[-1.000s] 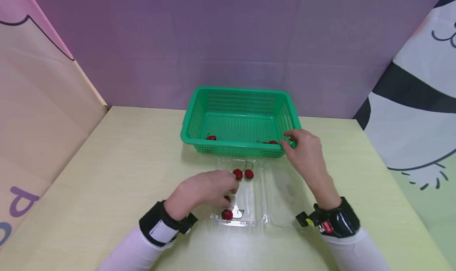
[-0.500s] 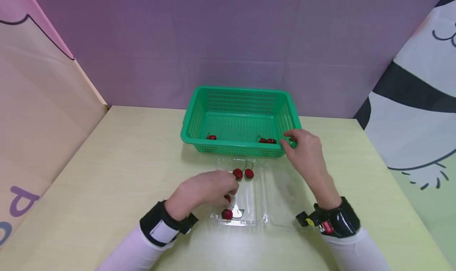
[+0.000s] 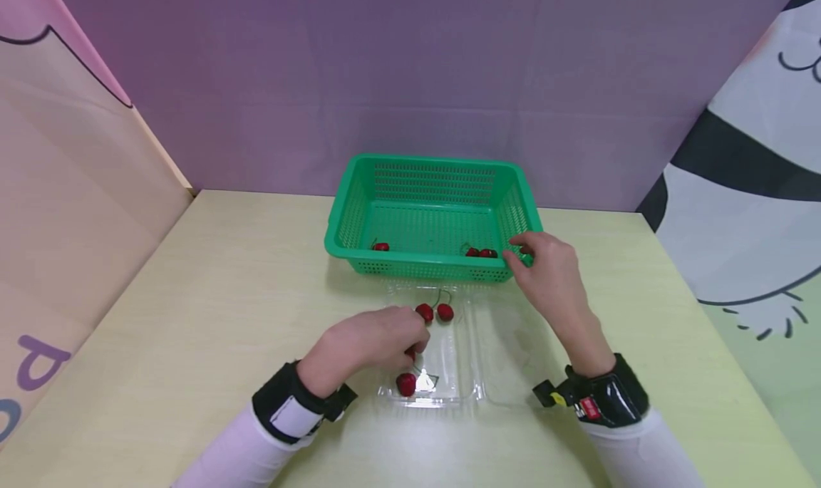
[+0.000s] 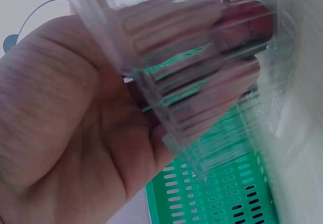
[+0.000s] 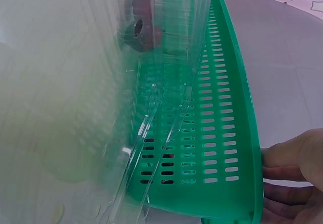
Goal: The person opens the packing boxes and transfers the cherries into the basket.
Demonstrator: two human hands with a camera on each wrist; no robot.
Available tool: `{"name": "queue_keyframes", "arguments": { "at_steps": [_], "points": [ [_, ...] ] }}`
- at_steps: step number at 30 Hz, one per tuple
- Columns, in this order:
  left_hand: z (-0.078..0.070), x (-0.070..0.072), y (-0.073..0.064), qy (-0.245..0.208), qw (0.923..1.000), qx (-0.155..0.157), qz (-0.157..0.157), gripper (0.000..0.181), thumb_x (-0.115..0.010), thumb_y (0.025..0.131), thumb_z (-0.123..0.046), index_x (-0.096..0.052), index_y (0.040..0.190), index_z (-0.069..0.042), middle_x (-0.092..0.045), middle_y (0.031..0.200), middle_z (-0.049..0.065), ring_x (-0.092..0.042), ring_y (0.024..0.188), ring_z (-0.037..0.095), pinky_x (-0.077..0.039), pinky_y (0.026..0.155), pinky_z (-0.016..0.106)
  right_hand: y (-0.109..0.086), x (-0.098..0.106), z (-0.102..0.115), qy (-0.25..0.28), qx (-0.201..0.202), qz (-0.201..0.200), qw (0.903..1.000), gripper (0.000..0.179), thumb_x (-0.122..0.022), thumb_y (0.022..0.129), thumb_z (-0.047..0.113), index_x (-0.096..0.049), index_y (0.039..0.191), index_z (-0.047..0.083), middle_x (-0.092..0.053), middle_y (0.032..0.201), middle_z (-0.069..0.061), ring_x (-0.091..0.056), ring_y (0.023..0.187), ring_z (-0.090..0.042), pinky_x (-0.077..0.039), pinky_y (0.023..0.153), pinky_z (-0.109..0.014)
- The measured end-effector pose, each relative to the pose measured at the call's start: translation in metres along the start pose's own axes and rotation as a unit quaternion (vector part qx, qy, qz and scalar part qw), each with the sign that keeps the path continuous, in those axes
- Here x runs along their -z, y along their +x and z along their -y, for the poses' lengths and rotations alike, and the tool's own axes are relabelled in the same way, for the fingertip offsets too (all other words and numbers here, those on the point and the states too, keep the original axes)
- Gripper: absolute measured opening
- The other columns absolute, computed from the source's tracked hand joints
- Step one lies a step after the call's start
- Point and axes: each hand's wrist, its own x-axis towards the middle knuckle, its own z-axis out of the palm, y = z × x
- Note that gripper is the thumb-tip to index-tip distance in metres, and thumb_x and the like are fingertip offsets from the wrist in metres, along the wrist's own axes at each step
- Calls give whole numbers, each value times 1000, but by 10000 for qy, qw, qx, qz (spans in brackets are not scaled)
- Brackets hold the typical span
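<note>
In the head view, my left hand (image 3: 378, 338) reaches into a clear plastic clamshell box (image 3: 442, 367), thumb and fingertips around a red cherry (image 3: 411, 355) they mostly cover. Another cherry (image 3: 406, 385) lies just in front of that hand, and two stemmed cherries lie at the box's far end. Seen through the box wall in the left wrist view, a cherry (image 4: 247, 24) sits by the fingertips. My right hand (image 3: 550, 271) hangs at the green basket's (image 3: 417, 258) near right corner, thumb and index apart. In the right wrist view its fingertips pass behind the rim.
Several cherries lie along the basket's near side, some at right (image 3: 481, 253) and one at left (image 3: 381, 246). The box's transparent lid (image 3: 513, 352) is folded flat to the right on the wooden table (image 3: 256, 260). A purple cloth (image 3: 410, 60) stands behind the table.
In the basket, the cherries beside my right hand shifted slightly and show more plainly. The loose cherries in the box have edged a little left. Both hands stay nearly still.
</note>
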Motion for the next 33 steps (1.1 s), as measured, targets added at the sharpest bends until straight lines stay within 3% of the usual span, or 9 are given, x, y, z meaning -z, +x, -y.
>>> {"name": "queue_keyframes", "arguments": {
  "at_steps": [20,33],
  "points": [
    [0,-1,4,389,9987,-221,-230,33,-65,86,1,-52,62,-19,-35,61,-7,-35,59,6,-28,50,17,0,2,4,64,-34,89,9999,20,-72,87,7,-70,103,-5,-68,95,-18,-66,85,-33,-51,74,-41],
    [0,4,3,440,9961,-465,-611,31,-65,84,2,-52,64,-18,-39,67,-7,-37,63,7,-31,54,16,-3,4,13,222,366,-237,9988,17,-73,85,4,-71,99,-4,-68,91,-14,-66,82,-31,-50,73,-39]
  ]
}}
